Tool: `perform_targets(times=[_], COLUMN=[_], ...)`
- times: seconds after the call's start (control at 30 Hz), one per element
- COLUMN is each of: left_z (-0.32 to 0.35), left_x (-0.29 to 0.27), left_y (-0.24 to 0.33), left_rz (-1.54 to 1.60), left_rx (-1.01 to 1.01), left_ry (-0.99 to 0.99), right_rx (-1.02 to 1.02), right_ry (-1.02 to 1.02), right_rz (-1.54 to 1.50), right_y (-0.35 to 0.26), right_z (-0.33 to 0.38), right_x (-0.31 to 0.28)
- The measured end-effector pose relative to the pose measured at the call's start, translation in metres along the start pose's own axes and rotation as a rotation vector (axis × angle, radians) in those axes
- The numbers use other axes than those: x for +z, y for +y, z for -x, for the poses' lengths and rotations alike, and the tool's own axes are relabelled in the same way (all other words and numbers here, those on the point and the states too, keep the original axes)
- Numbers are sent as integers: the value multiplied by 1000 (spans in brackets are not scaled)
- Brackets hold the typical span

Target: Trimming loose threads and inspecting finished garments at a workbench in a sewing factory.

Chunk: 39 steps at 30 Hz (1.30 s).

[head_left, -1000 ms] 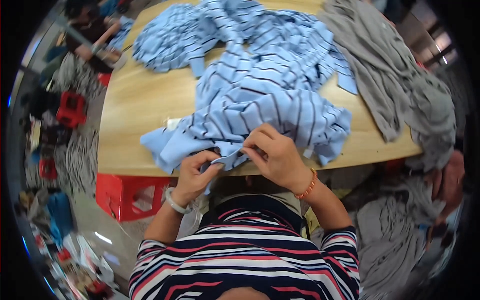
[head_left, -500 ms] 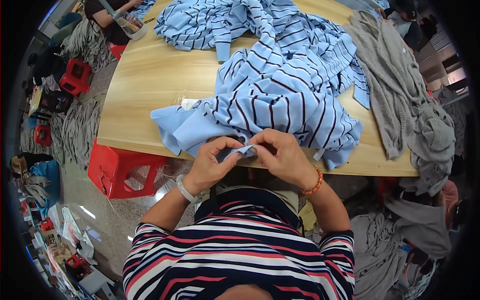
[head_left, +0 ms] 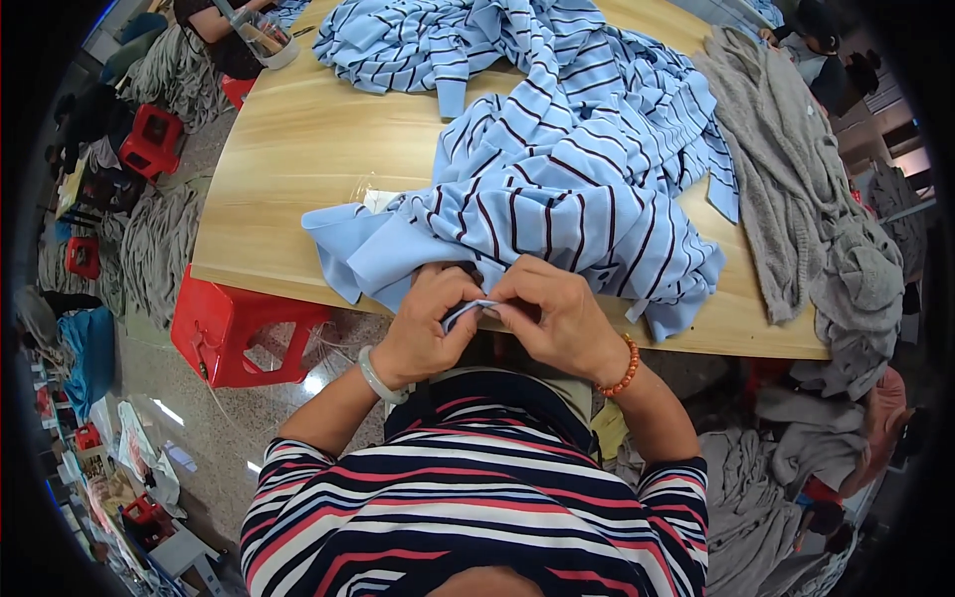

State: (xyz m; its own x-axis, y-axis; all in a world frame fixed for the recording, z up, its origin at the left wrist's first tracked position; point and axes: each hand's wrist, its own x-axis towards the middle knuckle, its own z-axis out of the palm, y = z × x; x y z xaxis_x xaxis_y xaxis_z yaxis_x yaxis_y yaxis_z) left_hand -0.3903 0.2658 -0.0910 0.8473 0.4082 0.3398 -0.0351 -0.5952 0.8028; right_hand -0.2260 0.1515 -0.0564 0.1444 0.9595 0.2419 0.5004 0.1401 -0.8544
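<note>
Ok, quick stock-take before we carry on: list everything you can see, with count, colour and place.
striped garment: one, light blue with dark stripes, on the table's near edge, its hem pinched by both hands
striped pile: several pieces, same blue stripes, far end of the table
grey garments: a heap, grey, right side of the table, hanging over its edge
table: one, pale wood, centre
stool: one, red plastic, under the table's left side
small stools: a few, red, on the floor at left
grey cloth: heaps, grey, floor at left
left hand: green bangle at the wrist, gripping the hem
right hand: orange bead bracelet at the wrist, gripping the hem
</note>
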Motion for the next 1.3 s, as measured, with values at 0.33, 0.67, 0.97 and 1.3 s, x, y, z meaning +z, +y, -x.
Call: perform_targets(times=[0.33, 0.67, 0.97, 1.3], left_z=[9, 9, 12, 14], left_x=[-3, 5, -8, -9], left_y=[-28, -19, 0, -2], left_rz=[898, 1515, 1274, 733], left_rx=[-525, -639, -480, -348], left_ry=[-225, 285, 167, 279], right_rx=[-133, -115, -254, -321], right_ry=[17, -58, 28, 127], right_rz=[72, 37, 121, 219], right_y=[0, -6, -12, -14], right_z=[9, 7, 3, 4], right_x=[7, 8, 15, 16])
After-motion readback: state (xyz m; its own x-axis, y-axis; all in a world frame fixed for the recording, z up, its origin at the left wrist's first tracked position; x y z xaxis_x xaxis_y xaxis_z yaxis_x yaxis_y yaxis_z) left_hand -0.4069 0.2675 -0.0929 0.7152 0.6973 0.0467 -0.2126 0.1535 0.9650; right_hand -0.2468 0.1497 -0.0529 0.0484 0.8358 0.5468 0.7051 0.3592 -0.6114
